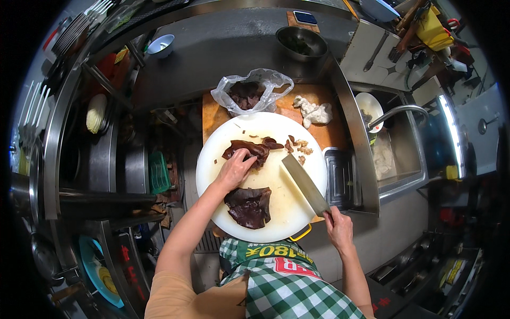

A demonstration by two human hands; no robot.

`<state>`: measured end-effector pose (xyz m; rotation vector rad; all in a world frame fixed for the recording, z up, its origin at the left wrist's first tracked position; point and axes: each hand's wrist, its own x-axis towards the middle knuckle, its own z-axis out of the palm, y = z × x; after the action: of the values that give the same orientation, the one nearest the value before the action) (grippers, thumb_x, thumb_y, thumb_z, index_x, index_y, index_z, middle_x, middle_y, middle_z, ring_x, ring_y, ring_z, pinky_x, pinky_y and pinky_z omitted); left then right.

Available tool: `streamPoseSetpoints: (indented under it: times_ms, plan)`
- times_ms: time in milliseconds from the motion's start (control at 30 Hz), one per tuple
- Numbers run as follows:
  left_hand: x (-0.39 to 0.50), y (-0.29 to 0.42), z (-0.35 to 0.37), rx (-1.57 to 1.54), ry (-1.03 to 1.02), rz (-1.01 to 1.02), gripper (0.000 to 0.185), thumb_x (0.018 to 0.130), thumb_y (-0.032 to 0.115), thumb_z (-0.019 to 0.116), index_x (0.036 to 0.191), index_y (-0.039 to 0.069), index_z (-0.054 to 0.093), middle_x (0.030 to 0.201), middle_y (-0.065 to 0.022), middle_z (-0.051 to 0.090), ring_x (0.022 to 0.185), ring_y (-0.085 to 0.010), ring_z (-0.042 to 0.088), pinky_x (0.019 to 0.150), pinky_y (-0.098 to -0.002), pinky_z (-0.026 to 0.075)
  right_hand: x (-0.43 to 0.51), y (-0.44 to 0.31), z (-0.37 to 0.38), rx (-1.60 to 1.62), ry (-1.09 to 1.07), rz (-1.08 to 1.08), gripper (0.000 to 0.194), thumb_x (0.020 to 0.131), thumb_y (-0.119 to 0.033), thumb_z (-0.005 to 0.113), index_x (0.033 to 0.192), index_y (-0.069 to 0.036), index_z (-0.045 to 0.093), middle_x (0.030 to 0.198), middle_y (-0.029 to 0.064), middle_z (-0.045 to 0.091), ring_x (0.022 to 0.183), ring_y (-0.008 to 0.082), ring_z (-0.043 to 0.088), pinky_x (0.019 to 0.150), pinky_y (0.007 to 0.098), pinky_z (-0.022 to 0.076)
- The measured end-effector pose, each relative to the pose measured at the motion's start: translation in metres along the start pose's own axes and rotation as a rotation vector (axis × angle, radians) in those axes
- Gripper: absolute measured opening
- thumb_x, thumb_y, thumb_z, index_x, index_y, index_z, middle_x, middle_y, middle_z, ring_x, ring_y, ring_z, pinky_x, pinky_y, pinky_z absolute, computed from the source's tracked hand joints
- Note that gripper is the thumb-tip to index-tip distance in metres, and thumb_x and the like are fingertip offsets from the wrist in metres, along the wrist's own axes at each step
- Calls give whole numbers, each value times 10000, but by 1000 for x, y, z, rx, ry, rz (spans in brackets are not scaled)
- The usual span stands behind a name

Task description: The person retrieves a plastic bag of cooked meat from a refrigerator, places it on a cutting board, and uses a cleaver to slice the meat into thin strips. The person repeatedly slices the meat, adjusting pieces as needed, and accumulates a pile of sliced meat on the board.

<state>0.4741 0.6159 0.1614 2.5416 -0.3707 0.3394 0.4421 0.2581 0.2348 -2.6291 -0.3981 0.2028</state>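
Note:
My left hand (235, 170) has its fingers curled onto a pile of dark brown wood ear mushroom (243, 146) on a round white cutting board (215, 187). My right hand (339, 228) grips the handle end of a Chinese cleaver (305, 183). Its broad blade slants over the board's right side, apart from the pile. A larger flat piece of wood ear (249, 207) lies on the near part of the board. Small pale trimmings (303, 147) and brown scraps (288, 146) sit toward its far right. The fingertips of my left hand are partly hidden among the mushroom folds.
Beyond the board, a clear plastic bag (271, 95) holds more wood ear. A crumpled white cloth (314, 111) lies on the wooden board (334, 131) underneath. A metal bowl (283, 42) stands farther back. To the right are a black tray (340, 175) and a steel sink (402, 167).

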Motion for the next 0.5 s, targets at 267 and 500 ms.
streamPoseSetpoints:
  times_ms: [267, 500]
  plan:
    - [-46, 40, -28, -64, -68, -4, 458, 701, 158, 784, 1079, 42, 553, 1058, -158, 556, 1019, -335, 544, 874, -396, 470, -2, 0, -4, -21, -25, 55, 172, 905, -171, 624, 862, -29, 537, 742, 205, 647, 693, 417, 632, 600, 501, 489]
    - [-58, 31, 4, -208, -50, -446, 174, 809, 108, 713, 965, 36, 690, 826, -145, 655, 738, -309, 627, 709, -323, 513, 0, 10, 2, 73, 4, 18, 167, 903, -155, 632, 863, -19, 543, 730, 219, 637, 685, 423, 627, 589, 484, 480]
